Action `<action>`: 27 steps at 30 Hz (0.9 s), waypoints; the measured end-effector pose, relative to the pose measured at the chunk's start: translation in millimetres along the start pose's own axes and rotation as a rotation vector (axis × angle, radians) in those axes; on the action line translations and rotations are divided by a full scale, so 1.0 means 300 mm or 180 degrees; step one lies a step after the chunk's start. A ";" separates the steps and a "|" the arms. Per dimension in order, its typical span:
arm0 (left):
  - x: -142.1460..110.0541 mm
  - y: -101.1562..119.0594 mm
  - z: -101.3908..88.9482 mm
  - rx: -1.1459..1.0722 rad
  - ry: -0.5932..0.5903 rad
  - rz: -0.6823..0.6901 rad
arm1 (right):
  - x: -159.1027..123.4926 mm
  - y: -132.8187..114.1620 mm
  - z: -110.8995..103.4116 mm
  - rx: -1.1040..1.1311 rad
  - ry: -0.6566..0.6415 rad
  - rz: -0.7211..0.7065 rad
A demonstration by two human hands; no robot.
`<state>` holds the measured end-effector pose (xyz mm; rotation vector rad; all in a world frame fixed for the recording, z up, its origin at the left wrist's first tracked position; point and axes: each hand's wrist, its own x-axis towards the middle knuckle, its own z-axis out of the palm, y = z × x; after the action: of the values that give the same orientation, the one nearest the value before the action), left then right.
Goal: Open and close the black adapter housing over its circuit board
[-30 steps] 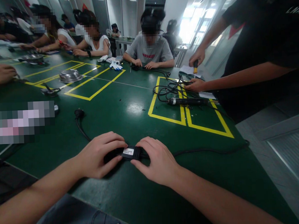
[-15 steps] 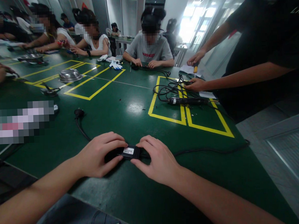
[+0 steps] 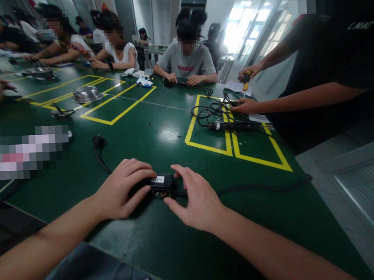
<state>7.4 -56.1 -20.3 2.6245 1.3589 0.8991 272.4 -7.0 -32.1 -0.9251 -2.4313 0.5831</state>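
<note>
My left hand (image 3: 125, 190) pinches a black plastic cover (image 3: 160, 180) with a white printed label at its left end. The cover is lifted and tilted, its front edge raised off the base. Beneath it shows the open lower part (image 3: 161, 194) of the small box, with a copper-coloured coil and some green board inside. My right hand (image 3: 195, 197) is open at the box's right end, thumb near the base and fingers apart from the cover. A black cord (image 3: 263, 187) runs right from the box; another ends in a plug (image 3: 98, 141) at the left.
Yellow tape (image 3: 206, 145) marks rectangles on the green table (image 3: 160, 240). A co-worker's hand (image 3: 246, 106) is by tangled black cables (image 3: 215, 108) and a black rod-shaped tool (image 3: 229, 126); the other holds a screwdriver (image 3: 245, 83). A metal bowl (image 3: 87, 94) stands farther left.
The black cover has come up and back from its base, baring the parts inside. My left hand has risen with it, and my right fingers have spread away from the cover.
</note>
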 end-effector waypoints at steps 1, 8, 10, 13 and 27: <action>0.000 -0.006 0.002 0.0044 0.0099 -0.0059 | -0.001 0.000 0.001 0.0023 0.0007 0.0028; 0.008 -0.046 0.027 0.0023 -0.0060 -0.0294 | -0.002 0.006 -0.001 0.0037 0.0054 -0.0026; 0.006 -0.046 0.029 -0.0017 -0.0093 -0.0284 | 0.000 0.008 -0.003 -0.0053 -0.0011 -0.0106; 0.001 -0.037 0.023 0.0040 -0.0013 -0.0282 | 0.002 0.007 -0.005 -0.0151 -0.0091 -0.0190; 0.007 -0.006 0.009 -0.0154 -0.0508 -0.0080 | -0.006 0.012 0.004 -0.0176 -0.0076 -0.0243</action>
<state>8.4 -53.0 -22.0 2.5740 1.3109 0.6934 274.7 -6.1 -35.4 -0.8476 -2.5034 0.5050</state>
